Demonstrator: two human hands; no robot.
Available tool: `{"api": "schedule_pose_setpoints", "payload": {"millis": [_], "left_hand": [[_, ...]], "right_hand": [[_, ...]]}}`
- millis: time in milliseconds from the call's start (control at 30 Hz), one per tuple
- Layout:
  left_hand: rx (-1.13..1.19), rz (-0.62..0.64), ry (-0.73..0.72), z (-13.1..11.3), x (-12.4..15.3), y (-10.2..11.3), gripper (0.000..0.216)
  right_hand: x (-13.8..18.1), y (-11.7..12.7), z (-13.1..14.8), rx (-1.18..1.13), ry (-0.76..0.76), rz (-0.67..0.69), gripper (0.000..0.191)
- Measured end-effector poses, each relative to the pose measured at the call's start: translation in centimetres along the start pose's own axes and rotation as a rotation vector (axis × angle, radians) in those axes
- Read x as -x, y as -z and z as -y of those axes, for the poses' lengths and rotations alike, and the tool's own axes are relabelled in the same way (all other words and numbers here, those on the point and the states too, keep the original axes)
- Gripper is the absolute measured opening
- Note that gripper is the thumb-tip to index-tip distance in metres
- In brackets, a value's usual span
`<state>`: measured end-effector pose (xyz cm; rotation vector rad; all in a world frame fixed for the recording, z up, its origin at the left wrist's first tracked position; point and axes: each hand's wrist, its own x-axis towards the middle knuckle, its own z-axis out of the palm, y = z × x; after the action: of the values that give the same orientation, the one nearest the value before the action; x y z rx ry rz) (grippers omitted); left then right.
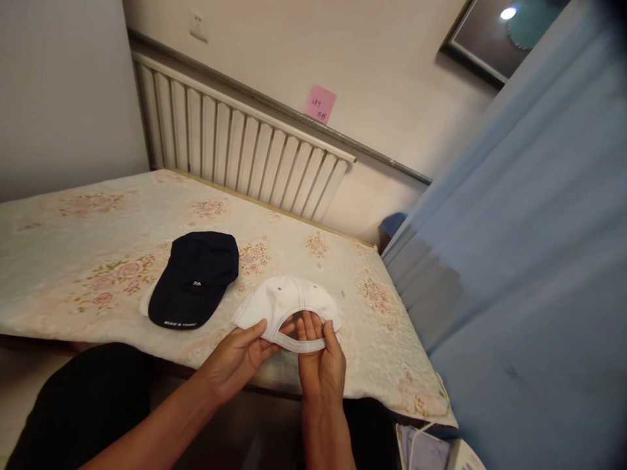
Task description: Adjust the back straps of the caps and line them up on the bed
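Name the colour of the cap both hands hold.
The cap is white, clearest in the head view.

You are facing a table (73, 261) that is wearing a flowery cloth, with a white radiator (235, 143) standing behind it. A pink note (320, 104) is sticking to the wall (392, 78), a blue curtain (529, 248) is hanging on your right, and a light (508, 12) is shining in a picture (490, 46).

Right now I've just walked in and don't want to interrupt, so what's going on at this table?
A person holds a white fabric baseball cap at the near edge of the floral-cloth table. The left hand pinches its rear rim, and the right hand grips the back strap, fingers across the opening. A navy blue fabric cap lies flat beside it to the left, untouched.
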<state>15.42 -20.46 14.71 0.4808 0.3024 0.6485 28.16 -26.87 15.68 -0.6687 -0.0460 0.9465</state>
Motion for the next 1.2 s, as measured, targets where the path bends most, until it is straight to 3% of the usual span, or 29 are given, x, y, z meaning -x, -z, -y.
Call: {"api": "schedule_pose_setpoints", "payload": {"millis": [500,867,1200], "left_hand": [[-0.100,0.028,0.037,0.0,0.6,0.4,0.028],[-0.481,-0.102,0.078,-0.5,2.7,-0.4,0.028],[-0.440,-0.040,0.045,0.2,0.9,-1.0,0.031]], "right_hand": [[-0.2,0.5,0.4,0.035,0.042,-0.016,0.029],[0.1,0.3,0.9,0.016,0.039,-0.031,0.026],[0.7,0.1,0.4,-0.011,0.006,0.096,0.036]]}}
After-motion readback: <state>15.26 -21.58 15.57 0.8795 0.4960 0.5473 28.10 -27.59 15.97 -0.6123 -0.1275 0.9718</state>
